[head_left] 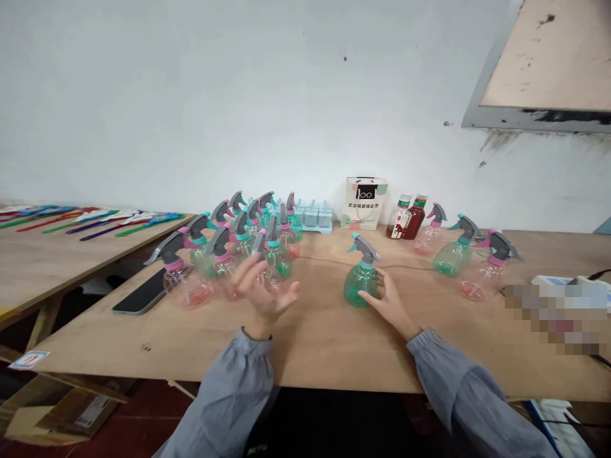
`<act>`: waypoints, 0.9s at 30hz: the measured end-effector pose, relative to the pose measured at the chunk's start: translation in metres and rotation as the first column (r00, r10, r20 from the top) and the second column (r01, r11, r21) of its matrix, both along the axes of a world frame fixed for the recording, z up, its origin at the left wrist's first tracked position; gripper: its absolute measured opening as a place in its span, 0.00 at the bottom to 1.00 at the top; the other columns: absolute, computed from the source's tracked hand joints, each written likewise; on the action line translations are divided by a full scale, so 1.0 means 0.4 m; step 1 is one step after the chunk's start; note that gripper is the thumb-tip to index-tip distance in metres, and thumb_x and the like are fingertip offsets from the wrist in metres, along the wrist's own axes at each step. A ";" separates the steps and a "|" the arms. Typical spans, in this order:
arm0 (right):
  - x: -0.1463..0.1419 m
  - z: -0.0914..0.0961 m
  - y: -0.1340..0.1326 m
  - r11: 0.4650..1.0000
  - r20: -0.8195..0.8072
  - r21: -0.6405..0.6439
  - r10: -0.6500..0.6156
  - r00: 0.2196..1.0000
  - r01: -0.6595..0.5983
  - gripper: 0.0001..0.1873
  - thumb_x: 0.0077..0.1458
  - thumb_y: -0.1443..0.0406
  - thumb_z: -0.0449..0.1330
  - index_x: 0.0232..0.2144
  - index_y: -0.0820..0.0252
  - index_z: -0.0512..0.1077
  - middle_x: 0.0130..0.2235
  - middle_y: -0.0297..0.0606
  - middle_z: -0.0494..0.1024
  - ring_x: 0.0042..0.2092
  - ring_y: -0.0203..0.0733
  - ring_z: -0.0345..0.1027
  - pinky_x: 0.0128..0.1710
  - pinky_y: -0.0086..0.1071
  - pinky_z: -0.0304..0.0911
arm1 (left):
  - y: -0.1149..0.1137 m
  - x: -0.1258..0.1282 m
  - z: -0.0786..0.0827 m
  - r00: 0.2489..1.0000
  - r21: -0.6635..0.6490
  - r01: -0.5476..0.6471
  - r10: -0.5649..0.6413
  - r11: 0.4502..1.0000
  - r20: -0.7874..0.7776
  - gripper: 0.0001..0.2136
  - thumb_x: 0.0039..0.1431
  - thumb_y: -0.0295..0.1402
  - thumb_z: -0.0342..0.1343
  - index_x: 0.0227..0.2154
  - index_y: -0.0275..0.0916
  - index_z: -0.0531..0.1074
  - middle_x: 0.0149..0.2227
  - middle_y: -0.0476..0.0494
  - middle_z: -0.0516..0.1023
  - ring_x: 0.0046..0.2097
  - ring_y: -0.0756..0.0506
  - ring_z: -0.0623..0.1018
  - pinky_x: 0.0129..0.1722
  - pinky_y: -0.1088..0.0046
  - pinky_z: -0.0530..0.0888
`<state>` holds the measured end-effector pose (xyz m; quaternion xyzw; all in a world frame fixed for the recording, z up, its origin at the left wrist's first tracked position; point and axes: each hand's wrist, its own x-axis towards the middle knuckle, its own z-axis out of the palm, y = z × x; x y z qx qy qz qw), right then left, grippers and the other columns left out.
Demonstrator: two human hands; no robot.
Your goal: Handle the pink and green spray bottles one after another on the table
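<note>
At mid-table, green spray bottle (357, 286) upright in the right hand (389, 304)

Bottle stands near the front-centre of the plywood table (315, 346). Long axis close to vertical; nozzle and pale-blue trigger point left, the grey head sloping down to its rear end on the right. Cannot tell whether the base rests on the wood or is just above it.

Right hand: partly open, curved round the right side of the bottle's body, thumb across the lower front, fingers behind. Left hand (265, 289): raised and blurred, fingers loosely spread, nothing visible in its grasp. It covers part of a pink spray bottle (271, 278) behind; contact cannot be told.

On the nozzle's side: left hand, then a crowded group of pink and green spray bottles, overlapping one another. Front-left one, a pink-collared bottle (188, 289), has its trigger to the right. Black smartphone (140, 294) lies just beside it.

Toward the wall: light-blue ice-pop mould (317, 219), partly hidden by the group; paper bag (365, 207) printed with glasses; two bottles of dark red liquid (417, 221).

Well to the right of the held bottle, three more stand: pink (427, 240), green (452, 257), pink (482, 280), triggers leftward.
</note>
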<state>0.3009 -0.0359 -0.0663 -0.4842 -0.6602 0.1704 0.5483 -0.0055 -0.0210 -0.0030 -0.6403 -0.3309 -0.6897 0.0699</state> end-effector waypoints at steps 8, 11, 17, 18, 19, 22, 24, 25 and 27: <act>-0.038 -0.014 -0.031 0.992 0.244 0.111 0.035 0.969 -0.064 0.38 0.53 0.47 0.67 0.56 0.56 0.57 0.55 0.51 0.69 0.59 0.59 0.67 0.58 0.58 0.66 | -0.057 0.287 0.048 0.911 -0.580 0.264 -0.396 0.770 -0.111 0.43 0.48 0.47 0.68 0.63 0.40 0.56 0.61 0.29 0.67 0.65 0.30 0.66 0.62 0.47 0.63; -0.063 -0.028 -0.036 0.978 0.318 0.208 -0.064 0.946 -0.004 0.42 0.53 0.45 0.66 0.59 0.59 0.55 0.55 0.55 0.67 0.59 0.62 0.67 0.55 0.60 0.68 | -0.034 0.323 0.043 0.932 -0.626 0.296 -0.362 0.722 0.023 0.41 0.46 0.47 0.69 0.60 0.40 0.59 0.57 0.31 0.70 0.65 0.30 0.66 0.62 0.46 0.62; -0.085 -0.008 -0.053 0.966 0.387 0.255 -0.063 0.920 -0.041 0.37 0.52 0.44 0.65 0.56 0.57 0.63 0.54 0.54 0.70 0.57 0.62 0.68 0.56 0.59 0.68 | 0.007 0.319 0.020 0.869 -0.582 0.493 -0.397 0.647 0.295 0.25 0.51 0.34 0.63 0.53 0.40 0.67 0.47 0.38 0.77 0.51 0.39 0.77 0.55 0.56 0.70; -0.072 0.003 -0.054 0.970 0.386 0.241 -0.066 0.920 -0.031 0.35 0.53 0.44 0.65 0.55 0.55 0.64 0.54 0.52 0.70 0.57 0.61 0.68 0.57 0.59 0.66 | 0.013 0.309 0.019 0.849 -0.558 0.529 -0.413 0.639 0.331 0.23 0.50 0.31 0.62 0.51 0.40 0.70 0.47 0.38 0.78 0.51 0.39 0.78 0.56 0.57 0.70; -0.050 0.016 -0.053 0.971 0.366 0.237 -0.100 0.925 0.011 0.32 0.54 0.45 0.64 0.54 0.53 0.65 0.54 0.50 0.71 0.58 0.60 0.67 0.59 0.58 0.64 | 0.019 0.298 0.020 0.826 -0.531 0.564 -0.430 0.633 0.365 0.21 0.49 0.29 0.62 0.48 0.39 0.72 0.48 0.38 0.79 0.52 0.39 0.77 0.57 0.58 0.69; 0.058 0.054 -0.037 0.896 0.128 0.276 -0.394 0.910 0.349 0.27 0.60 0.49 0.59 0.56 0.53 0.62 0.54 0.46 0.70 0.59 0.56 0.65 0.62 0.57 0.59 | 0.034 0.256 0.029 0.743 -0.455 0.667 -0.483 0.590 0.463 0.17 0.46 0.29 0.62 0.42 0.40 0.77 0.47 0.38 0.80 0.54 0.38 0.78 0.58 0.58 0.68; 0.157 0.073 -0.026 0.762 -0.107 0.269 -0.584 0.804 0.589 0.26 0.62 0.49 0.54 0.55 0.56 0.59 0.54 0.48 0.67 0.57 0.55 0.64 0.59 0.56 0.61 | 0.039 0.232 0.039 0.696 -0.432 0.715 -0.501 0.550 0.515 0.15 0.47 0.32 0.63 0.40 0.40 0.78 0.44 0.40 0.82 0.51 0.38 0.79 0.57 0.58 0.70; 0.209 0.081 -0.023 0.674 -0.185 0.265 -0.666 0.722 0.690 0.26 0.61 0.49 0.55 0.54 0.57 0.59 0.55 0.49 0.65 0.57 0.56 0.63 0.58 0.57 0.61 | 0.039 0.223 0.044 0.677 -0.426 0.732 -0.503 0.531 0.537 0.14 0.47 0.34 0.64 0.39 0.40 0.78 0.42 0.41 0.82 0.50 0.39 0.80 0.56 0.59 0.70; 0.308 0.089 -0.026 0.506 -0.273 0.281 -0.773 0.573 0.816 0.29 0.57 0.51 0.58 0.54 0.58 0.57 0.57 0.54 0.62 0.60 0.59 0.59 0.61 0.60 0.56 | 0.036 0.211 0.056 0.629 -0.402 0.773 -0.514 0.490 0.584 0.12 0.50 0.38 0.65 0.37 0.40 0.78 0.41 0.42 0.82 0.49 0.41 0.80 0.57 0.59 0.70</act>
